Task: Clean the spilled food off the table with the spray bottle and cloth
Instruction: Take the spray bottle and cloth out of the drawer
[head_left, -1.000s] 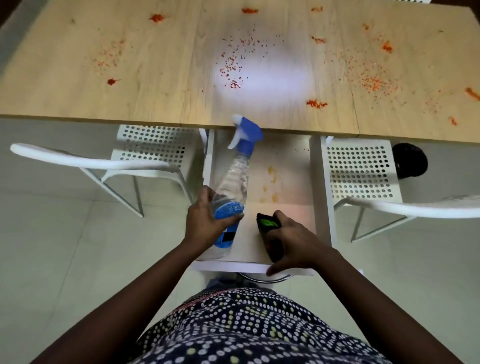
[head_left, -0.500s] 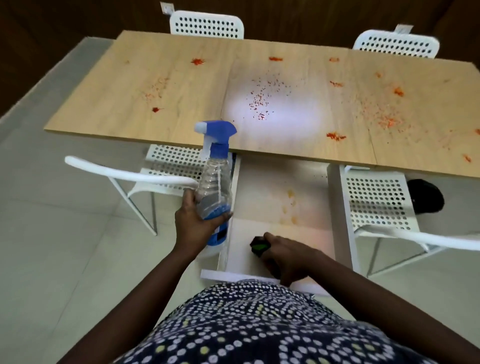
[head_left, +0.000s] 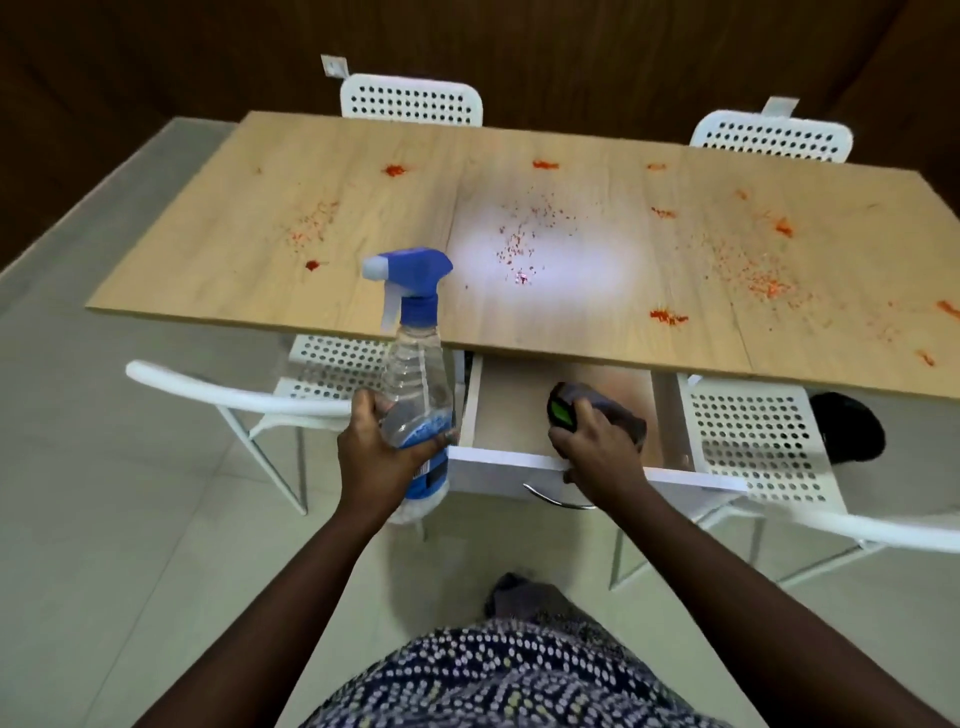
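Wooden table (head_left: 363, 249) fills the upper half of the view, long rectangular top, light wood, with a bright glare patch near the middle. Spilled food (head_left: 761, 283) is scattered across it as orange-red crumbs and smears: a dense patch on the right, fine specks (head_left: 519, 244) in the centre, a few blobs on the left and along the far edge. Four white perforated chairs: two at the far side (head_left: 410, 101) (head_left: 769, 137), two tucked under the near edge, left (head_left: 317, 364) and right (head_left: 748, 447). A white drawer (head_left: 519, 460) is pulled open below the near table edge, between the near chairs, with a metal handle (head_left: 556, 499) on its front. Dark round object (head_left: 852, 431) on the floor under the table, right; cannot tell what it is. Pale tiled floor (head_left: 130, 545), dark wood wall behind. Person's patterned garment (head_left: 493, 680) at the bottom. Left hand (head_left: 382, 452) grips the spray bottle (head_left: 418, 384) around its lower body, fingers curled round it; bottle is upright, clear with blue label and blue trigger head, held in the air just left of the drawer, nozzle pointing left, head overlapping the near table edge. Right hand (head_left: 597, 447) is over the drawer, fingers curled round a bunched grey cloth (head_left: 621, 415) with a green patch showing at the front.
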